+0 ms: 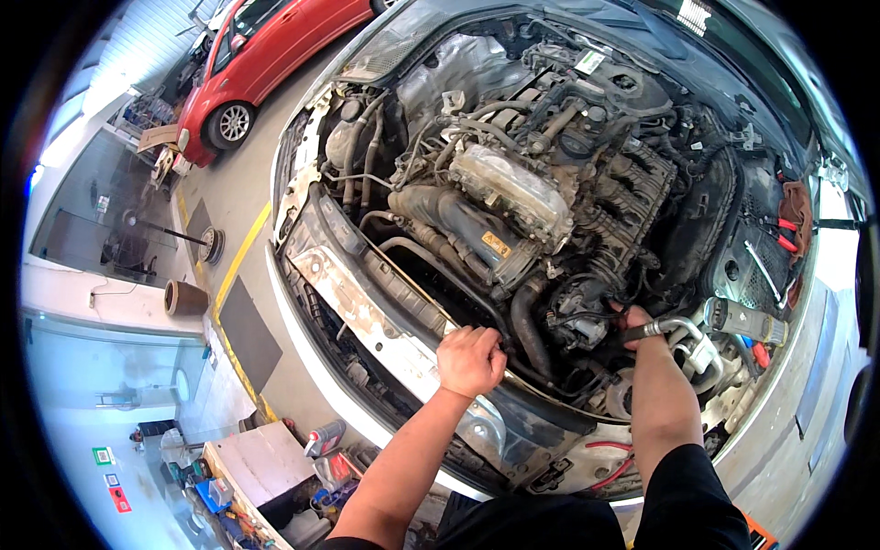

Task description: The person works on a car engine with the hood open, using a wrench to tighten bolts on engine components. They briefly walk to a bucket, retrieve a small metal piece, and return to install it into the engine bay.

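My left hand [472,360] is closed in a fist at the rear edge of the car's front crossmember [367,307]. The palm side is hidden, so what lies inside the fist, if anything, cannot be seen. My right hand [633,321] reaches down into the engine bay beside a dark, dirty engine part [583,325]. A hose with a metal pipe [674,327] crosses over that wrist, and the fingertips are out of sight among the parts. Left of them a thick black hose [526,325] curves down from the engine [513,192].
On the right fender side lie red-handled pliers [786,234], a wrench [765,273], a brown rag [796,215] and a grey work lamp [747,321]. A red car [266,50] is parked at the back left. A cluttered bench [261,463] stands at the lower left.
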A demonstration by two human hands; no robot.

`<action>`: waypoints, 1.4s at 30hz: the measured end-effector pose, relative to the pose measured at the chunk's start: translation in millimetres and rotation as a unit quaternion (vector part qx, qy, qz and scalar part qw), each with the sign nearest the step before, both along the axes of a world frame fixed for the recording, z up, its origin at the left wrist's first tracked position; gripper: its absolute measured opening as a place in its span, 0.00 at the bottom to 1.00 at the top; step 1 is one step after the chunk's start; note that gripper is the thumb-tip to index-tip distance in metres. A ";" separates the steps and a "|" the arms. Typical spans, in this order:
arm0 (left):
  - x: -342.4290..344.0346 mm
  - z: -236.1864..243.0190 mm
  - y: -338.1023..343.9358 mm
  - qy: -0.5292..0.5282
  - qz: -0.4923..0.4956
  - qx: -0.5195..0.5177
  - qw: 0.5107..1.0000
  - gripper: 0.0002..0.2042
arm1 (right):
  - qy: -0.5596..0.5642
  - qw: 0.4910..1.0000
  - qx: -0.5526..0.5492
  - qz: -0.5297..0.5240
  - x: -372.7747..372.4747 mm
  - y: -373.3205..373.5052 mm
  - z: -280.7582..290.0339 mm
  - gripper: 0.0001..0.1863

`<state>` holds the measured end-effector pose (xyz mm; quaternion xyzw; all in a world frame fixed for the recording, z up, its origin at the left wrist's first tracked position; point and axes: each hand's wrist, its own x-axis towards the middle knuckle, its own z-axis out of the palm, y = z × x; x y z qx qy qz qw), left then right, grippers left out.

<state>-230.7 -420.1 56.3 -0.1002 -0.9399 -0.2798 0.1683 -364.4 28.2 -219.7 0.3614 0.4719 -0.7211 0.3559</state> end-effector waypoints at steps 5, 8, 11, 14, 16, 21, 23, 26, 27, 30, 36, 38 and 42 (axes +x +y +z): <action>11.1 0.4 -14.7 -0.007 0.022 -0.022 0.999 0.03 | -0.038 0.996 0.086 0.009 8.4 -63.3 56.9 0.27; 6.4 0.5 -7.9 -0.001 0.012 -0.003 1.000 0.03 | 0.008 0.999 0.043 -0.017 9.8 -44.0 56.6 0.25; 7.0 -1.4 -8.6 0.000 0.012 -0.004 1.000 0.03 | 0.027 0.999 0.002 -0.032 8.9 -44.0 54.2 0.21; 12.0 0.4 -15.5 -0.001 0.022 -0.011 1.000 0.03 | 0.009 0.999 0.015 -0.028 10.3 -63.6 58.2 0.18; 3.5 0.1 -4.8 0.018 0.011 0.011 1.000 0.03 | 0.038 0.998 0.030 -0.044 5.3 -28.7 42.7 0.18; 12.6 -1.5 -15.5 -0.003 0.021 -0.006 1.000 0.04 | 0.037 0.997 0.056 -0.027 11.5 -53.3 61.0 0.19; 10.3 -0.3 -12.6 0.000 0.025 -0.002 1.000 0.04 | 0.020 0.998 0.048 -0.040 12.7 -51.0 64.5 0.19; 12.8 -4.2 -17.3 -0.024 0.023 -0.016 0.999 0.06 | 0.024 0.999 0.046 -0.012 13.7 -62.0 76.2 0.19; 13.4 -3.1 -17.8 -0.027 0.028 -0.031 0.999 0.06 | 0.038 0.999 0.035 -0.018 16.5 -68.5 76.8 0.19; 11.9 -4.4 -16.7 -0.017 0.022 -0.019 0.999 0.04 | 0.044 0.998 0.045 0.005 14.7 -59.5 65.7 0.22; 11.7 -5.4 -12.3 -0.023 0.031 -0.028 0.999 0.04 | 0.054 0.998 0.036 -0.011 10.1 -69.7 62.2 0.14; 9.2 -6.9 -7.9 -0.024 0.019 -0.024 0.999 0.04 | 0.063 0.996 0.054 0.039 12.4 -60.1 62.3 0.15; 4.8 -7.1 3.6 -0.019 0.010 -0.028 0.999 0.06 | 0.050 0.994 0.095 0.006 12.5 -51.3 68.4 0.10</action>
